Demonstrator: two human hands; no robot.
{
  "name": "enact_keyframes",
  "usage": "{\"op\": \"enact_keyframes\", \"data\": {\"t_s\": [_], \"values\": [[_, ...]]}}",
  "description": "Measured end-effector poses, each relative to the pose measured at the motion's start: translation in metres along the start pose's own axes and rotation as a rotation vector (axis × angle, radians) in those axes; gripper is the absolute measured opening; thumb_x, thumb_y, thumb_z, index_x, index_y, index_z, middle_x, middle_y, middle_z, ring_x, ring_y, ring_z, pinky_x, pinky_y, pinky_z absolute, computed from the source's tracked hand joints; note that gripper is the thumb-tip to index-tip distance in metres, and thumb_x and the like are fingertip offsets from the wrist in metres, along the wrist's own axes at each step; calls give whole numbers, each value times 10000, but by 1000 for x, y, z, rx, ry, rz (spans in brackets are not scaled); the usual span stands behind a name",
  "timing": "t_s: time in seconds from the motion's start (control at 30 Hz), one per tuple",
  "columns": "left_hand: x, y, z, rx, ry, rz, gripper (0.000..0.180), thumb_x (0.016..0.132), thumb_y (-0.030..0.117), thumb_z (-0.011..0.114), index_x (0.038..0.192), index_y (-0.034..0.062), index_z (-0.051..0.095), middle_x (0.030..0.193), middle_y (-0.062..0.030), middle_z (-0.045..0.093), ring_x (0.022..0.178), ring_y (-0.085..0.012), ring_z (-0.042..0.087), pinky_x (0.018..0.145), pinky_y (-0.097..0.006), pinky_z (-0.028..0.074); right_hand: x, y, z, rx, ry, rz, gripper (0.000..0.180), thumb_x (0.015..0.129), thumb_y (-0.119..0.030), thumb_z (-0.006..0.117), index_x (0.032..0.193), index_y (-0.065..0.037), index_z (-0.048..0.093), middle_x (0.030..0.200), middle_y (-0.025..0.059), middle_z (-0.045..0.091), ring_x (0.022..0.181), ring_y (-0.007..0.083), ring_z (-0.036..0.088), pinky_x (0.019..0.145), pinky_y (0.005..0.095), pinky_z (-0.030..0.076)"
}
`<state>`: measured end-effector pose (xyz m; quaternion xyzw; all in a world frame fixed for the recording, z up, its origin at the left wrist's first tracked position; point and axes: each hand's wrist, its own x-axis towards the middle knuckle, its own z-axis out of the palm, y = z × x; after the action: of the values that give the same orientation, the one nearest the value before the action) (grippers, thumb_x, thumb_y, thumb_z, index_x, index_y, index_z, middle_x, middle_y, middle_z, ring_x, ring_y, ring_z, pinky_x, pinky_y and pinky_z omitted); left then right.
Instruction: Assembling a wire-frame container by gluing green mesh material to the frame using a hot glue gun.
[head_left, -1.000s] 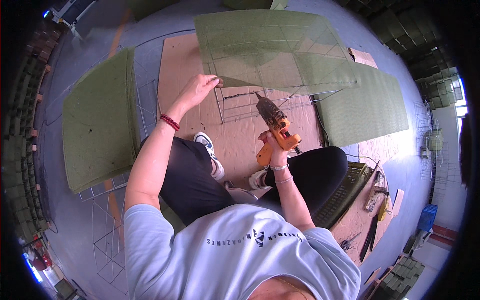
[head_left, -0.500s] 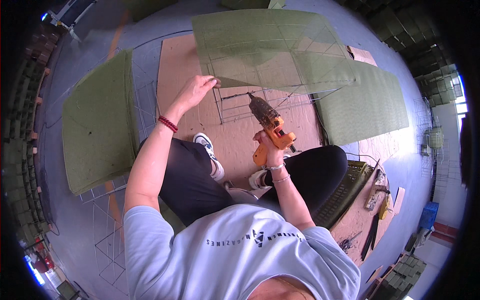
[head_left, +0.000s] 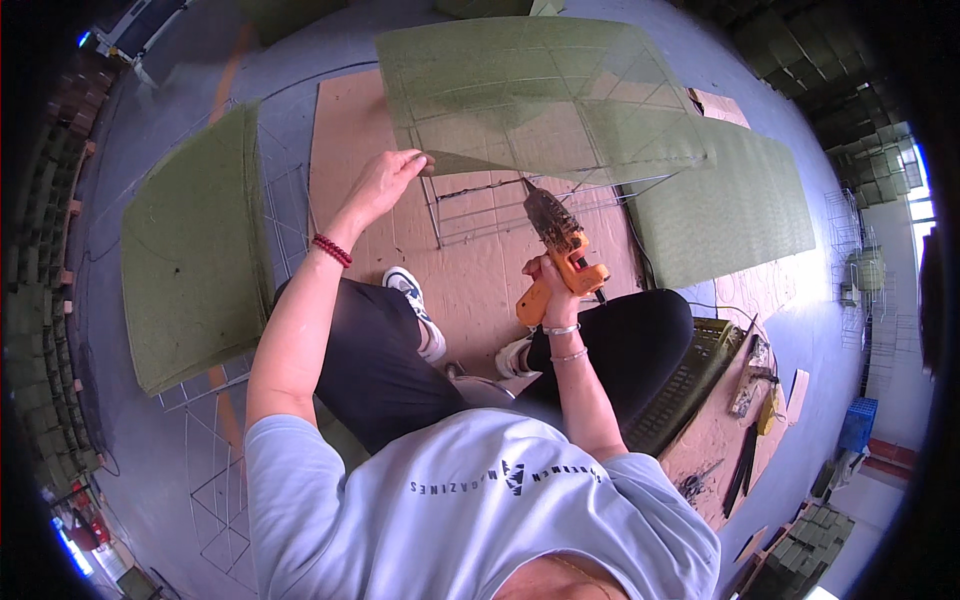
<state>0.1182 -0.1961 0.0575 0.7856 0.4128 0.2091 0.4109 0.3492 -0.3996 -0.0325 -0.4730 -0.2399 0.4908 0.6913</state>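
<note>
While the left hand pinches the mesh edge, the right hand grips a glue gun. Open cardboard separates their fingers; whether nozzle touches wire is unclear.

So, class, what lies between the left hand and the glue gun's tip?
Head view: part of the green mesh and a dark-smeared frame wire.

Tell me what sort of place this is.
Probably a workshop or factory floor: the right hand holds an orange glue gun, green mesh lies over a wire frame, and tall stacks of green pieces stand along the left side.
</note>
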Motion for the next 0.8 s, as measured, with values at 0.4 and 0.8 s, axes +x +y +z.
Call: {"op": "enact_keyframes", "data": {"t_s": [0.4,0.8], "values": [[6,-1,5,-50,85,-22,367,933,283,403,959,-26,600,872,-106,657,860,-175,619,790,-290,455,2,-11,1,62,111,-77,106,829,-77,568,901,-33,504,716,49,568,664,142,560,632,272,441],[10,-2,4,36,124,0,394,931,323,394,913,-7,607,836,-97,660,816,-166,616,762,-297,450,15,-17,-10,73,216,-85,87,840,-105,549,862,-39,497,685,56,521,654,177,528,649,326,456]]}}
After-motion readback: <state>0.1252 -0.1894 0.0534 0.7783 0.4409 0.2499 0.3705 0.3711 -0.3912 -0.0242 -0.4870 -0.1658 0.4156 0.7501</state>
